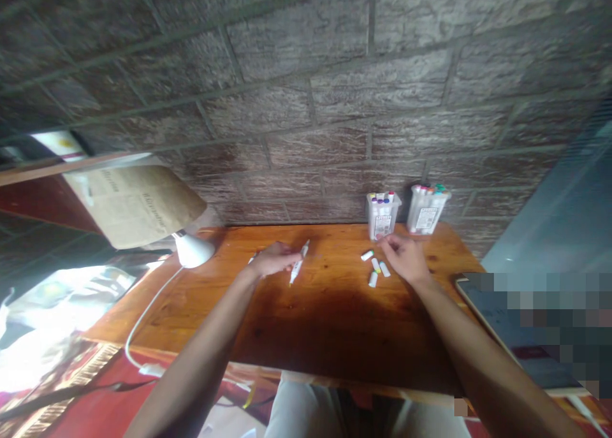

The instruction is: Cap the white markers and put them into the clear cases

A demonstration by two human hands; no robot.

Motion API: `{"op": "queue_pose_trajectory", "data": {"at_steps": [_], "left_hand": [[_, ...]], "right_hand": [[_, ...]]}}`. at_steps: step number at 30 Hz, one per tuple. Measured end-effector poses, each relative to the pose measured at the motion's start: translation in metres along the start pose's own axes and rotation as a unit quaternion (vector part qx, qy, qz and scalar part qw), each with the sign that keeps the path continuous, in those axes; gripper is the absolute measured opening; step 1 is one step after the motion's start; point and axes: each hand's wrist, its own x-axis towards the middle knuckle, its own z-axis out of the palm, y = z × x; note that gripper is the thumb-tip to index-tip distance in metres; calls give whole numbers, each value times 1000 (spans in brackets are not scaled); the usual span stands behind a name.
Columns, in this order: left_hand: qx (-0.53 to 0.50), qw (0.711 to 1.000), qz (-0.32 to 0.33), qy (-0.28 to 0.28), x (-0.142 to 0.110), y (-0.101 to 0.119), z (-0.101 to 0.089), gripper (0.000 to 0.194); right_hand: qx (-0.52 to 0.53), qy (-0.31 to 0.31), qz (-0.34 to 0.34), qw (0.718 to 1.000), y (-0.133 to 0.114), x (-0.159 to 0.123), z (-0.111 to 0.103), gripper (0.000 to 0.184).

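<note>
My left hand [273,259] is closed round a white marker [297,267], which slants above the wooden table with narrow tips showing at both ends. Beside that hand, partly hidden by it, lie other markers [255,255]. My right hand [404,254] has its fingers pinched in front of a clear plastic box of markers [382,216]; whatever is between the fingertips cannot be made out. Several loose white marker caps [375,266] with coloured ends lie on the table just left of that hand. A second clear box of markers [427,213] stands behind it.
A lamp with a white base [195,251] and a brown paper shade [138,202] stands at the left; its white cable [148,313] hangs over the table edge. On the right lies a dark flat-screened device [502,323]. A brick wall [325,125] rises behind the table [325,336].
</note>
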Motion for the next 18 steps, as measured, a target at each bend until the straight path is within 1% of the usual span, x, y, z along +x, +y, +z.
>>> {"op": "queue_pose_trajectory", "data": {"at_steps": [2,4,6,8,10,12,15,18], "left_hand": [[-124,991,26,-52,5,12,12,34],[-239,966,45,-84,10,21,27,36],[-339,934,62,-96,16,27,43,36],[-420,899,73,-97,21,27,59,36],[-479,870,76,-94,24,25,70,34],[-516,849,72,-92,24,21,77,32],[-564,818,60,-96,19,18,80,29],[-600,792,53,-103,16,20,78,29]], "right_hand": [[-4,-17,-4,1000,3,1,2,40],[-10,-26,-5,1000,6,1,4,34],[-17,-29,-3,999,8,1,5,32],[-24,-33,0,999,10,1,5,32],[-29,-39,4,999,9,0,6,32],[-42,-43,6,998,6,-1,6,35],[-59,-48,-11,997,-1,-3,7,41],[-53,-48,-19,997,-4,-3,5,39]]}}
